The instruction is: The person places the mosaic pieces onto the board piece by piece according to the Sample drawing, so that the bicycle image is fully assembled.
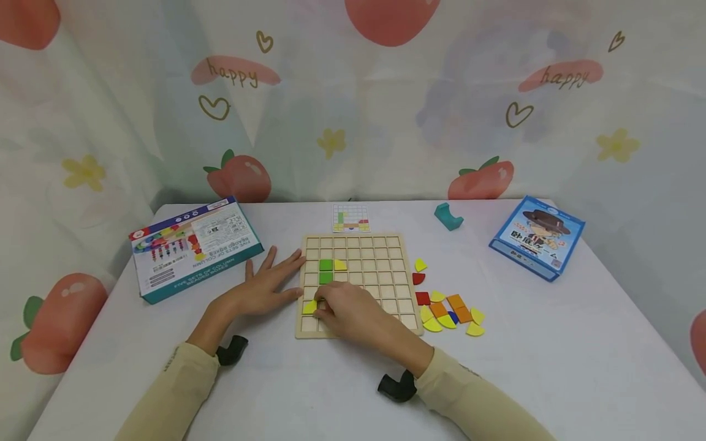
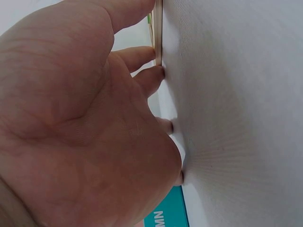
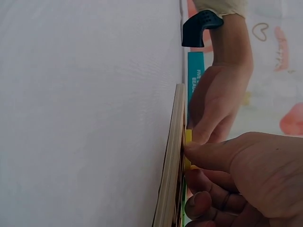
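Note:
My right hand reaches over the lower left of a wooden grid board. Its thumb and index finger pinch a small yellow tile at the board's surface; the fingers hide part of it in the head view. Yellow also shows in a left-column cell, beside those fingertips. Two green square tiles lie in cells higher up, with a yellow quarter-circle tile to the right of the upper one. My left hand is spread, fingertips on the table and against the board's left edge.
Loose yellow, red, orange and blue tiles lie right of the board. A pattern card is behind it. A teal curved piece and a blue box stand back right; a white-and-teal box lies left.

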`<state>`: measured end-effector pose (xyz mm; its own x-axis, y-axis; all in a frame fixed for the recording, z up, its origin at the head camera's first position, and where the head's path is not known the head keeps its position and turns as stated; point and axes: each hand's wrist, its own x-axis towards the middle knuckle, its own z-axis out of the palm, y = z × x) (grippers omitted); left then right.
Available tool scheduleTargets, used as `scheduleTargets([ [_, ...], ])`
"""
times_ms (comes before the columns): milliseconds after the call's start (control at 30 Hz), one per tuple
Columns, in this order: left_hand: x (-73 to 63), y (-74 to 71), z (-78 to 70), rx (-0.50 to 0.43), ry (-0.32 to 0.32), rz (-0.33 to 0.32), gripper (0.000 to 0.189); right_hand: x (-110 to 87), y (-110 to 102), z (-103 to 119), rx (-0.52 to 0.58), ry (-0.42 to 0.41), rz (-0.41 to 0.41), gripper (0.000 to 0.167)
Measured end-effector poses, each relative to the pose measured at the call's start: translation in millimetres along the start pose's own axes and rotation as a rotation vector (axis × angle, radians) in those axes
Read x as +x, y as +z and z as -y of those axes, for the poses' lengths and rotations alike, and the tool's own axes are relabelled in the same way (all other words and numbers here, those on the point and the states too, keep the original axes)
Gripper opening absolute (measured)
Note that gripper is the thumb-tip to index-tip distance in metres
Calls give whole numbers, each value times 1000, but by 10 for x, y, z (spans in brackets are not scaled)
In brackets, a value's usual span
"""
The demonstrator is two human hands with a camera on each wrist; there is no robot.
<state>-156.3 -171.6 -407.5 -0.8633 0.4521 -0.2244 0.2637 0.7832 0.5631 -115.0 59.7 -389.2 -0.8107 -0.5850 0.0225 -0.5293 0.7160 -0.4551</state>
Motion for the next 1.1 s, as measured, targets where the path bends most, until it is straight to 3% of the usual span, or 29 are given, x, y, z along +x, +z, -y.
scheduleTargets([
  [1100,-10,4,-18,-8,-8,-9,76,-31,77,-12,38,33,-11,26],
])
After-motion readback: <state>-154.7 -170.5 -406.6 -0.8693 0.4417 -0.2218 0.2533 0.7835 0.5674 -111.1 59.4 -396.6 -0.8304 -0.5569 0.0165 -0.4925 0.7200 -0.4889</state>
